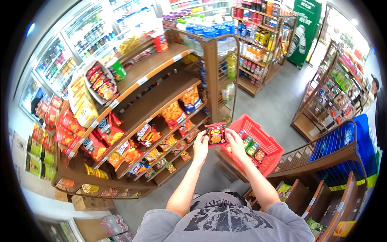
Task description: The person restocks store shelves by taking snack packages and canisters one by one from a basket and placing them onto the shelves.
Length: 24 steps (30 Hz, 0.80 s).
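A person's left hand (pixel 200 146) and right hand (pixel 235 142) pinch opposite edges of a black-and-red snack packet (pixel 216 135), the right nearer the red shopping basket (pixel 263 136) to its right.

Head view — forward-down, apparently fisheye

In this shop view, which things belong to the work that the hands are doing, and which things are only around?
Belonging to the work, it seems:
red-and-black snack packet, held by left hand and right hand
red plastic basket close by
small packages inside it

Only around:
red container
green canister
blue-capped bottles
cardboard box
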Available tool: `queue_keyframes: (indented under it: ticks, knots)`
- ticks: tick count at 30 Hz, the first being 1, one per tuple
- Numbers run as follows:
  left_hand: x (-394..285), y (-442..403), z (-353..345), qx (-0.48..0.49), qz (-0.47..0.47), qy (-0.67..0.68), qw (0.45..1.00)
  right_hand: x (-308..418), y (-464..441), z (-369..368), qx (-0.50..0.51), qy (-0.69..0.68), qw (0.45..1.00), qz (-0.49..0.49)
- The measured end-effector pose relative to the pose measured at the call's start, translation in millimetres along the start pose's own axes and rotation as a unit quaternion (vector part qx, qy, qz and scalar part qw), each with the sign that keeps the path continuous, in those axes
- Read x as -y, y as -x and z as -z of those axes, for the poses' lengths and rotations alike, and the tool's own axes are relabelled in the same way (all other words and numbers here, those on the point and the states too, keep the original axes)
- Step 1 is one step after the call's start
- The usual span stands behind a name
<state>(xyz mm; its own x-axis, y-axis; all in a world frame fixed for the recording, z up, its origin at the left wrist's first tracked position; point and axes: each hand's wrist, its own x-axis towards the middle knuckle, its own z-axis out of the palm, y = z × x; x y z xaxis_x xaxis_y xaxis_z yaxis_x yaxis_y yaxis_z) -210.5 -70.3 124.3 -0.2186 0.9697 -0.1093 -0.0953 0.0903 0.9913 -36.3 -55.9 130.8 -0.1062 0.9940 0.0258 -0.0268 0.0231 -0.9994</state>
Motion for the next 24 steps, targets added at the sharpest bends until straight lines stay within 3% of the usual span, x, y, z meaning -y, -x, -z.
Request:
queue_keyframes:
  ticks: [6,10,12,14,16,24]
  knots:
    - [-50,2,89,-0.047,-0.095,-0.006,0.994,42,-20,-99,0.068,-0.028,0.996,0.041]
    - [-94,5,145,-0.096,-0.168,-0.027,0.981,73,-26,-163,0.091,-0.044,0.988,0.120]
    - [-120,9,170,-0.109,-0.151,-0.020,0.982,89,-30,-194,0.091,-0.027,0.987,0.132]
    - [-141,7,197,-0.096,-0.199,-0.022,0.975,109,-32,-222,0.106,-0.023,0.982,0.153]
    - [-167,13,218,-0.121,-0.193,-0.023,0.973,128,-36,-252,0.106,-0.036,0.970,0.216]
    - [-251,3,287,-0.140,-0.256,-0.026,0.956,203,-50,-333,0.135,-0.057,0.955,0.260]
